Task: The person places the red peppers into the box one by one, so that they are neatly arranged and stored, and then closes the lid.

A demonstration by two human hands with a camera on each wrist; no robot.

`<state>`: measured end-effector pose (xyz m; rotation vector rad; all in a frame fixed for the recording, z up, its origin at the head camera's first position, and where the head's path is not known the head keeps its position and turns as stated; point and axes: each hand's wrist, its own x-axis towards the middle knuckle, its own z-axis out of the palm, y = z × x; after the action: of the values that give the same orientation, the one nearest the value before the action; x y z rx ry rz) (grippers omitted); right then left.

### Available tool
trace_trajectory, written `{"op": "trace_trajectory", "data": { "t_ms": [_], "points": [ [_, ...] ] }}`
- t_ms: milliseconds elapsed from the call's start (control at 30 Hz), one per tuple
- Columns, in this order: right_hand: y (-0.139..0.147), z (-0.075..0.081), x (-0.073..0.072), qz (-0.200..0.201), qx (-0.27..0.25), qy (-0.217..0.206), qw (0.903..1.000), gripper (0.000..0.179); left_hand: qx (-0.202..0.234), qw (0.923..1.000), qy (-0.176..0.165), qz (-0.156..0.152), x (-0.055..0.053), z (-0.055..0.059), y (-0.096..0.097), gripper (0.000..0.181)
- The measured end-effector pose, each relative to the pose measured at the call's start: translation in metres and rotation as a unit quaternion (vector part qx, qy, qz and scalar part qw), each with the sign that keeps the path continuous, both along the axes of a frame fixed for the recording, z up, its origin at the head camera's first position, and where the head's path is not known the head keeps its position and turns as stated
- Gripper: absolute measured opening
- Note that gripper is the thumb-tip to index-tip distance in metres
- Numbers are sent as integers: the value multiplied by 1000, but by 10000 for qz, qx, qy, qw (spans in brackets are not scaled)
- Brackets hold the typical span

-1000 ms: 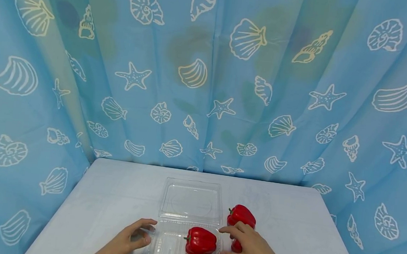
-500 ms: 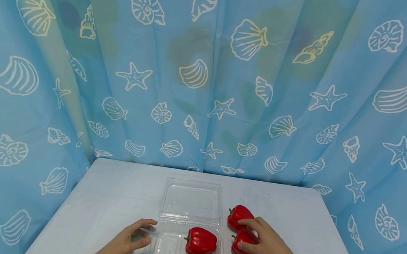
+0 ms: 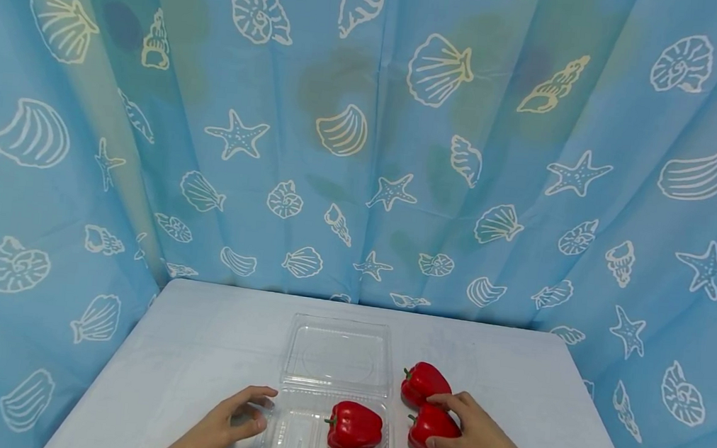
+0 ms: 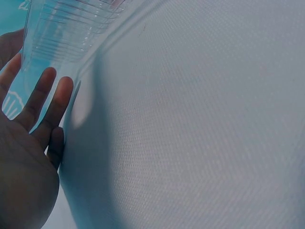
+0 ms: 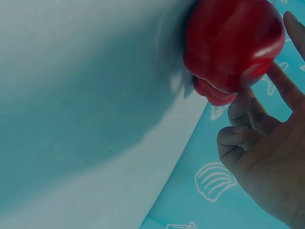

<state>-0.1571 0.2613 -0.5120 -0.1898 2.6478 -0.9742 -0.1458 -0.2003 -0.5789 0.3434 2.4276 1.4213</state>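
Lower right: right hand (image 3: pixel 476 437), shifted away from clear clamshell container (image 3: pixel 294 435), curls fingers round nearer loose red bell pepper (image 3: pixel 429 424) | Bottom, left of centre: left hand's (image 3: pixel 227 422) fingers spread, holding nothing

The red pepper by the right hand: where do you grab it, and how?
Probably round the fat middle of the pepper, with the right hand coming from the right. The pepper lies on its side, stem pointing left toward the box, with another pepper just behind.
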Motion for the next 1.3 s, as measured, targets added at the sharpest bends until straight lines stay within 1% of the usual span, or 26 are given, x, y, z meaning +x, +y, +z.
{"op": "trace_trajectory", "data": {
  "t_ms": [133,467,533,767,933,1300],
  "points": [
    [1,-3,0,-31,-17,-71,10000,89,5,10000,-25,12,0,0,1,46],
    [2,-4,1,-45,-83,-215,9997,93,47,9999,-82,54,0,1,2,47],
    [2,-3,1,-55,-57,-219,9997,93,67,9999,-113,64,0,2,2,47],
    [0,-2,1,-103,3,-216,9997,92,102,9999,-62,20,1,4,1,45],
    [0,-4,1,-85,-14,-215,9997,92,134,9998,-118,26,0,4,1,46],
    [-1,-4,0,-44,57,-122,9999,90,89,9998,-135,143,2,5,3,46]
  ]
}}
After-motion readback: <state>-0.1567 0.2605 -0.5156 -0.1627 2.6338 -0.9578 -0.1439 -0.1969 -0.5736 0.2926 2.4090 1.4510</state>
